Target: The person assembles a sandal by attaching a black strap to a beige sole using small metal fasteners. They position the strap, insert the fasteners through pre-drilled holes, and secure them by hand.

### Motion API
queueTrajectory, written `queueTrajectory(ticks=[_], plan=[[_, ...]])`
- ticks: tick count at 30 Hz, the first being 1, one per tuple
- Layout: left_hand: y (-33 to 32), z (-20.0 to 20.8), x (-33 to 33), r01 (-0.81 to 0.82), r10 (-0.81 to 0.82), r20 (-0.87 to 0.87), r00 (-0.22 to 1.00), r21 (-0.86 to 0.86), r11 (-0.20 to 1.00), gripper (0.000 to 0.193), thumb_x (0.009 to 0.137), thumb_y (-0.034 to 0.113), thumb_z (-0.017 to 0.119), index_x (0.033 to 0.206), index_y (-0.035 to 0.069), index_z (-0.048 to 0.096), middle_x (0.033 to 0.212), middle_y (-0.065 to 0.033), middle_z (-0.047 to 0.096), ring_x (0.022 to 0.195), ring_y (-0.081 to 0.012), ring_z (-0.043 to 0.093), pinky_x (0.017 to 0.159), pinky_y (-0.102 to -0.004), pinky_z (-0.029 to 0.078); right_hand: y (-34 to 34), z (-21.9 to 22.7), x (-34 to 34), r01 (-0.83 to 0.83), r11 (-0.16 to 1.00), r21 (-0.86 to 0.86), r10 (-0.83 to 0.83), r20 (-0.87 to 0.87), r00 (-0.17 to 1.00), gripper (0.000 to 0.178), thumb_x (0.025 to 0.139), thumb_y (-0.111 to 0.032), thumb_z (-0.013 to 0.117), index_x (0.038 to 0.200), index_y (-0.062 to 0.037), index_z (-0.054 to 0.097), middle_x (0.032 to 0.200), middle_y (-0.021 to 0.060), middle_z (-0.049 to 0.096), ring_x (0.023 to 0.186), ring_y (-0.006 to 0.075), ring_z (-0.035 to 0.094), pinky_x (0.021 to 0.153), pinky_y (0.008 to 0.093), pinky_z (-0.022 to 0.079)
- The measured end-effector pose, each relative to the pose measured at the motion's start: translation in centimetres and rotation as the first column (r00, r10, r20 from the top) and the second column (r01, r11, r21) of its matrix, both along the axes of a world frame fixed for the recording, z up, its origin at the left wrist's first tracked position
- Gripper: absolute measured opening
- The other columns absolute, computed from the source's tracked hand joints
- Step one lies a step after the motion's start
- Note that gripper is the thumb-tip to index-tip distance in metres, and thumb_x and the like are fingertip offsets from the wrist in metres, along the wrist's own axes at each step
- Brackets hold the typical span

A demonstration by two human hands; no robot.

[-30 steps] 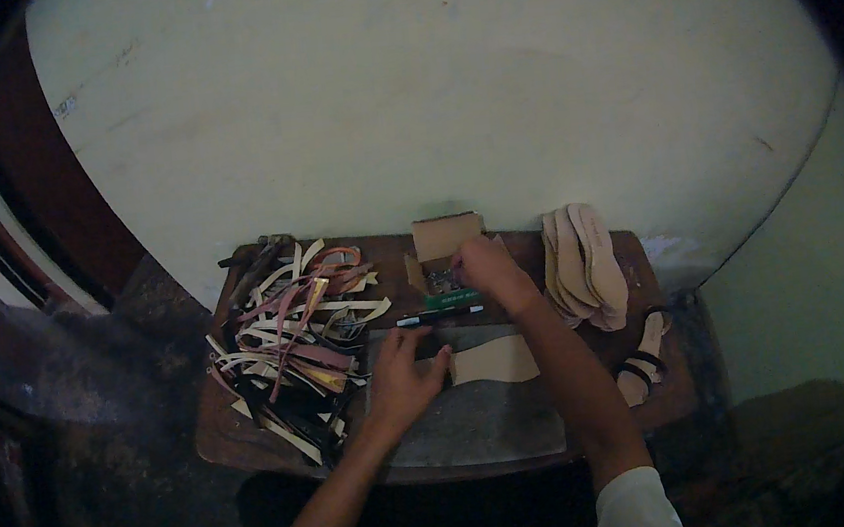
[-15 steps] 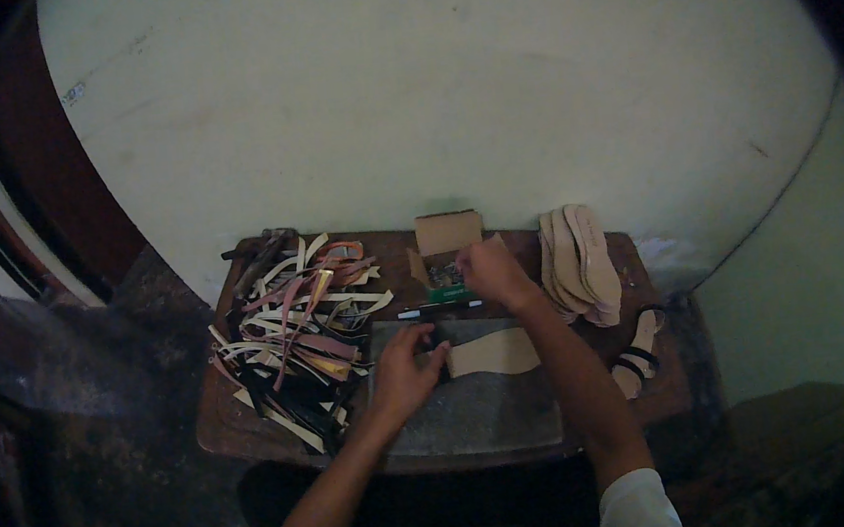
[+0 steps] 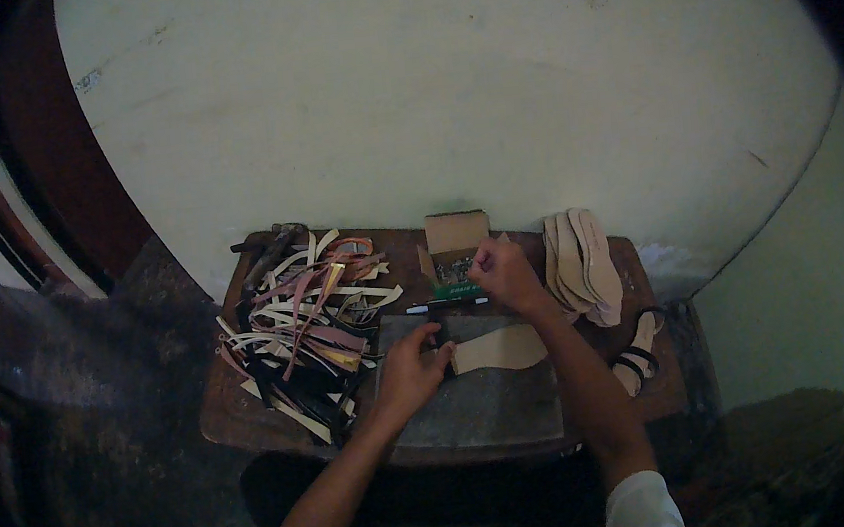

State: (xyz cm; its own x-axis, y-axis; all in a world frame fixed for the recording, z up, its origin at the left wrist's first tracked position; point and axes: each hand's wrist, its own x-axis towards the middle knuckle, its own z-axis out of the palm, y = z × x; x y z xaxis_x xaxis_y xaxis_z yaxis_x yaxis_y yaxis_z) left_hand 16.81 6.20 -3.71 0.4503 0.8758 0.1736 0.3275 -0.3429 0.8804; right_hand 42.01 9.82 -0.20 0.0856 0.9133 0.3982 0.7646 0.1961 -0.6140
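Observation:
A tan insole (image 3: 500,349) lies on a dark grey board (image 3: 495,413) in the middle of the table. My left hand (image 3: 414,368) is at the insole's left part, thumb and fingers closed about a dark strap (image 3: 441,338) that lies across it. Above the right side of an opened small cardboard box (image 3: 456,230) is my right hand (image 3: 506,274), fingers pinched together. Small metal pieces (image 3: 453,270), too small to name, fill the box. What the right fingertips hold, if anything, cannot be made out.
A heap of cream, pink and black straps (image 3: 299,345) covers the table's left, with a hammer (image 3: 276,256) behind. A pen (image 3: 446,305) lies before the box. Stacked insoles (image 3: 583,267) and a black-strapped sandal (image 3: 639,353) are at right. A wall (image 3: 447,91) rises behind.
My right hand has lifted slightly out from over the box's contents toward its right side, fingers pinched. My left hand stays on the strap and insole. The whole view has shifted a little.

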Motion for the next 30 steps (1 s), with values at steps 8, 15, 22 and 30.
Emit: queueTrajectory(ticks=[8,15,22,30], plan=[[-0.5,-0.4,-1.7,-0.024,0.021,-0.086,0.996,-0.035,0.999,0.061,0.088,0.034,0.079,0.138,0.007,0.057,0.108,-0.0172,0.072,0.099,-0.0294,0.070,0.091,-0.0404,0.054,-10.8,-0.4,-6.8,-0.066,0.983,-0.171,0.021,-0.257,0.966,0.013,0.092,-0.009,0.073,0.103,-0.0026,0.070,0.089,0.0115,0.071,0.081,0.0191,0.070,0.072,0.0322,0.055],[-1.5,-0.2,-1.3,-0.008,0.022,0.081,0.996,-0.168,0.986,0.069,0.083,0.012,0.082,0.142,0.007,0.048,0.107,-0.0093,0.072,0.093,-0.0140,0.065,0.082,-0.0325,0.054,-16.7,-1.3,-9.1,0.045,0.998,-0.043,-0.058,-0.353,0.934,0.011,0.091,-0.006,0.073,0.101,-0.0018,0.075,0.098,0.0140,0.075,0.090,0.0224,0.072,0.083,0.0339,0.055],[-3.3,-0.5,-1.9,0.091,-0.027,0.291,0.956,-0.210,0.973,0.072,0.084,0.006,0.077,0.145,0.009,0.039,0.102,-0.0079,0.072,0.084,-0.0128,0.064,0.075,-0.0294,0.051,-17.6,0.1,-10.3,0.057,0.998,-0.030,-0.063,-0.261,0.963,0.014,0.088,-0.003,0.074,0.102,-0.0015,0.074,0.103,0.0130,0.074,0.096,0.0249,0.071,0.087,0.0362,0.054],[-5.2,1.3,-1.7,0.245,-0.005,0.499,0.867,-0.417,0.875,0.071,0.091,-0.002,0.071,0.148,0.010,0.030,0.107,-0.0103,0.071,0.090,-0.0131,0.066,0.074,-0.0278,0.054,-17.9,0.4,-10.6,0.021,0.985,0.169,-0.003,-0.106,0.994,0.017,0.082,0.002,0.075,0.099,-0.0026,0.073,0.108,0.0120,0.061,0.100,0.0279,0.064,0.087,0.0374,0.054]])
